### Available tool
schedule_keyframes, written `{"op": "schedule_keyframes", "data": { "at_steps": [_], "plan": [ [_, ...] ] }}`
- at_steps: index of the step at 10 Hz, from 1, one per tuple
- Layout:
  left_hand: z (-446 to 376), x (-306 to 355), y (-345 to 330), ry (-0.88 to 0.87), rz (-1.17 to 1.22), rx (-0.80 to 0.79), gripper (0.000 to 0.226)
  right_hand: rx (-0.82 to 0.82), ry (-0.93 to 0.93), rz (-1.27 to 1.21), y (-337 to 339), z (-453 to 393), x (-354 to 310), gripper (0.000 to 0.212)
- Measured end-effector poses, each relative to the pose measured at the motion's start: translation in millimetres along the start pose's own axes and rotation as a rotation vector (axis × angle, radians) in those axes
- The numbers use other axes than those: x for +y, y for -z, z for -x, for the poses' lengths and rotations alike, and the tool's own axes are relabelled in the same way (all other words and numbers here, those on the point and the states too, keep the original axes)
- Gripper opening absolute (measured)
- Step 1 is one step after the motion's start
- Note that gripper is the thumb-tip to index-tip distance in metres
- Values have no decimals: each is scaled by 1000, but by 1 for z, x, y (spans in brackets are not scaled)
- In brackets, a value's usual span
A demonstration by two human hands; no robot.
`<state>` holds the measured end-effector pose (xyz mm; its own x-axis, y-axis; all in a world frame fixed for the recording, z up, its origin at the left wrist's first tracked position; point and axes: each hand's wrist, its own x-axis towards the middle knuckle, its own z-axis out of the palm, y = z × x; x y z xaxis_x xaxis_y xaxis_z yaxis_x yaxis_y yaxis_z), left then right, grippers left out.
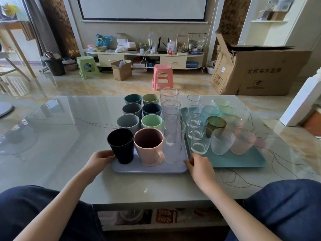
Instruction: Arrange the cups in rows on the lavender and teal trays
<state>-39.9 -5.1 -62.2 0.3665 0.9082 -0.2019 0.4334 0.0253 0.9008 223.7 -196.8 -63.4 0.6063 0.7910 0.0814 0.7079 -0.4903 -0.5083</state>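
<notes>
Cups stand upright in rows on two trays set side by side on the glossy table [69, 136]. Nearest, the lavender tray [149, 168] is gripped at both near corners: the left hand [99, 160] curls its fingers round the left edge just beside the black cup [120, 145], and the right hand [199, 165] pinches the right corner with bent fingers. Behind the black cup and the pink mug [149, 146], whose handle faces the person, run two columns of matte cups in grey, green, dark blue and teal, with a column of tall clear glasses [171, 122] along the tray's right side. The tray's right edge lies touching or almost touching the teal tray [243, 161], which carries short clear glasses [200, 140], a dark green glass [216, 124], frosted and pink textured tumblers, and pale tinted ones farther back. A bare strip of teal tray shows at its near edge. Left of the lavender tray the tabletop is open and wide; the near table edge sits just ahead of the person's knees. Beyond the table stand a pink stool [162, 77] and a large cardboard box [260, 70].
</notes>
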Motion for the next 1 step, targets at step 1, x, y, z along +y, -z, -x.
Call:
{"op": "schedule_keyframes", "data": {
  "at_steps": [1],
  "plan": [
    [-4, -1, 11, 24, 36, -16, 32, 18, -17, -155, 7, 2, 7, 29]
  ]
}}
